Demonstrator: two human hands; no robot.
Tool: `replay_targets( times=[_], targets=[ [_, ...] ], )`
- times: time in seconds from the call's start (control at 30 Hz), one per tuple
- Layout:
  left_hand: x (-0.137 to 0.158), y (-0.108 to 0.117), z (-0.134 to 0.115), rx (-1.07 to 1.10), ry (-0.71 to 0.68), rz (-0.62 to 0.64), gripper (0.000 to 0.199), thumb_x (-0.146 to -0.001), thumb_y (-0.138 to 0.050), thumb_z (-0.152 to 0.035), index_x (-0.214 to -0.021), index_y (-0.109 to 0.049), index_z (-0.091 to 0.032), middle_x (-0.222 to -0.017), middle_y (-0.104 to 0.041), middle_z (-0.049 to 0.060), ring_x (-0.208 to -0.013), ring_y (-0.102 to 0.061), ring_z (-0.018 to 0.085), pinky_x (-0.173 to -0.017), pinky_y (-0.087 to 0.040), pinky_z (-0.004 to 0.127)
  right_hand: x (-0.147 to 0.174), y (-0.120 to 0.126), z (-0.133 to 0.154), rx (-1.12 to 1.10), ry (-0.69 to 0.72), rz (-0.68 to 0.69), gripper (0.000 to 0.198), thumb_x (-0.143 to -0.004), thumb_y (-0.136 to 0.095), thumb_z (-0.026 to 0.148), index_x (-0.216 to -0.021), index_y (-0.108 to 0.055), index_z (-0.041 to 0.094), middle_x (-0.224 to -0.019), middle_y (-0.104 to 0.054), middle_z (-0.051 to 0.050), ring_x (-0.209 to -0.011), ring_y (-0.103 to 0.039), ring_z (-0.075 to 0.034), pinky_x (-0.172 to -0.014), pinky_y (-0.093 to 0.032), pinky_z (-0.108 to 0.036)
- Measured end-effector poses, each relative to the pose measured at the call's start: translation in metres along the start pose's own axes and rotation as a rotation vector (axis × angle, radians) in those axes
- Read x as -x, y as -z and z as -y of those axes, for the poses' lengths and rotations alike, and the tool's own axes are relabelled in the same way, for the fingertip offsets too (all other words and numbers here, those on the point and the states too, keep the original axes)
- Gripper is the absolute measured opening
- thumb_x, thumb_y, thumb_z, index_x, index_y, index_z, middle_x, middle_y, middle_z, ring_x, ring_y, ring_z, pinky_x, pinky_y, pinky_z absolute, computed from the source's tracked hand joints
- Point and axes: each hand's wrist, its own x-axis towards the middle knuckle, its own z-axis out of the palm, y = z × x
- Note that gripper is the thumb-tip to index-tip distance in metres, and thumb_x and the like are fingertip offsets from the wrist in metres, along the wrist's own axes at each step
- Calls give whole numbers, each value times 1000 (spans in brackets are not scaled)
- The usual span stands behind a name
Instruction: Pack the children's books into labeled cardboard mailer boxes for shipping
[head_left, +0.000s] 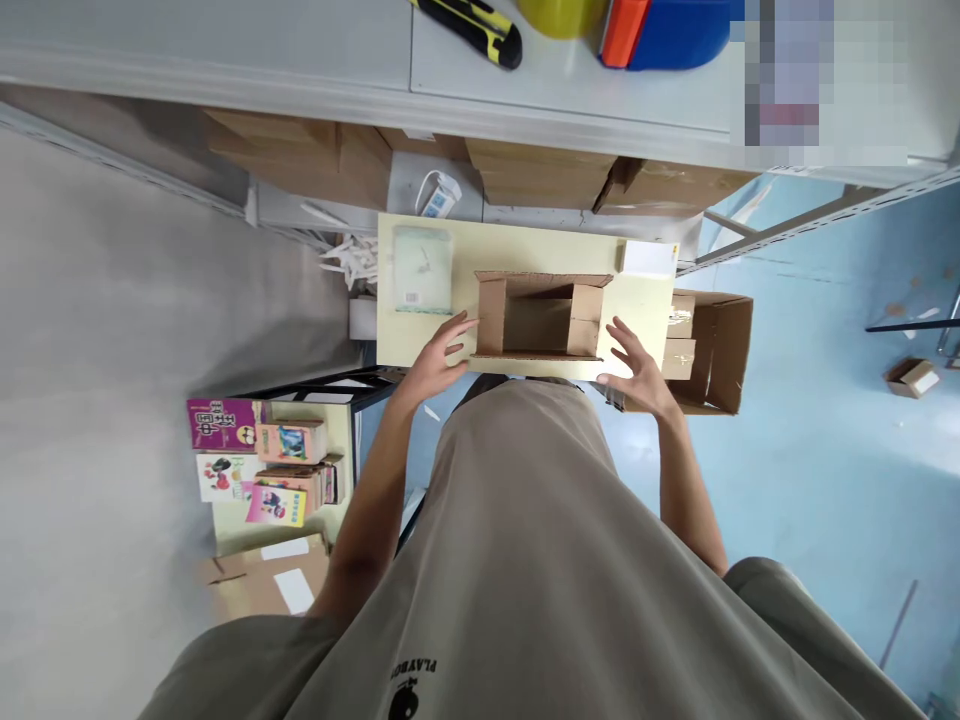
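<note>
An open cardboard box (pixel 491 318) stands on a pale yellow table (pixel 465 240), its top flaps up and its inside dark. Beside the box's left wall is my left hand (pixel 439 358), fingers apart, with the fingertips close to the cardboard. My right hand (pixel 636 368) is at the opposite side, fingers spread, near the right wall. Whether either hand touches the box I cannot tell. Nothing shows in my palms. A clear plastic packet (pixel 422 270) with a barcode label lies left of the box, and a small white box (pixel 648 258) lies at the back right.
Above the table runs a grey shelf (pixel 300 50) with a yellow-black utility knife (pixel 480 30) and a blue-orange object (pixel 667 35). Large cartons (pixel 540 175) stand under it. Books (pixel 289 440) lie on a left side table. Another open carton (pixel 724 350) is at the right.
</note>
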Motion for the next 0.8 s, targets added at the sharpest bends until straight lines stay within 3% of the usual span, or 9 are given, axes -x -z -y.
replay_targets(
  times=[0.07, 0.17, 0.3, 0.37, 0.4, 0.5, 0.6, 0.7, 0.8],
  targets=[
    [-2, -3, -7, -35, -12, 44, 76, -95, -87, -49, -167, -71, -36, -190, -51, 14, -176, -53, 40, -133, -62, 58, -5, -3, 1, 65, 24, 19, 103, -77, -109, 78, -168, -72, 48, -199, -41, -4, -183, -41, -48, -144, -46, -78],
    [-19, -12, -13, -142, -64, -1, 63, -98, -89, -55, -155, -80, -31, -170, -65, 17, -165, -63, 38, -134, -61, 53, -25, -13, 0, 128, 39, -21, 95, -85, -100, 85, -166, -76, 43, -188, -54, -10, -174, -54, -46, -139, -55, -73],
    [-44, -20, -10, -266, -109, -99, 39, -109, -77, -58, -129, -85, -26, -133, -75, 14, -128, -80, 31, -121, -67, 48, -49, -18, -5, 175, 55, -170, 63, -100, -83, 89, -134, -92, 36, -147, -76, -13, -141, -76, -37, -122, -70, -63],
    [-52, -21, -10, -278, -80, -160, 42, -112, -76, -55, -141, -78, -25, -130, -77, 13, -110, -81, 28, -112, -69, 46, -56, -17, -6, 155, 37, -225, 58, -99, -84, 87, -122, -91, 34, -133, -79, -11, -120, -81, -34, -112, -74, -60],
    [-55, -22, -11, -282, -73, -189, 51, -111, -79, -52, -153, -72, -25, -136, -77, 14, -109, -81, 27, -111, -69, 45, -58, -16, -7, 137, 20, -241, 59, -97, -88, 85, -124, -89, 33, -130, -80, -11, -113, -82, -32, -108, -75, -58],
    [-61, -23, -20, -312, -133, -217, 83, -108, -86, -44, -180, -48, -29, -167, -64, 21, -132, -78, 33, -118, -67, 47, -65, -12, -5, 116, -5, -253, 82, -90, -98, 77, -158, -74, 38, -136, -81, -9, -105, -81, -31, -104, -77, -57],
    [-64, -22, -32, -360, -208, -190, 80, -108, -85, -35, -180, -50, -30, -180, -52, 20, -159, -65, 40, -129, -63, 52, -68, -8, -1, 169, 47, -244, 91, -92, -98, 69, -173, -64, 45, -158, -74, -10, -107, -80, -31, -111, -75, -60],
    [-64, -19, -35, -399, -204, -170, 49, -107, -84, -31, -154, -73, -29, -173, -57, 16, -165, -61, 41, -134, -61, 57, -66, -5, 0, 235, 89, -229, 66, -95, -95, 68, -153, -79, 42, -164, -68, -10, -116, -81, -34, -115, -73, -63],
    [-62, -18, -29, -407, -180, -140, 19, -108, -82, -32, -126, -82, -28, -165, -63, 15, -158, -67, 40, -137, -59, 59, -63, -4, 0, 284, 97, -191, 48, -96, -94, 74, -128, -89, 39, -159, -70, -9, -122, -81, -36, -116, -73, -66]
  ],
)
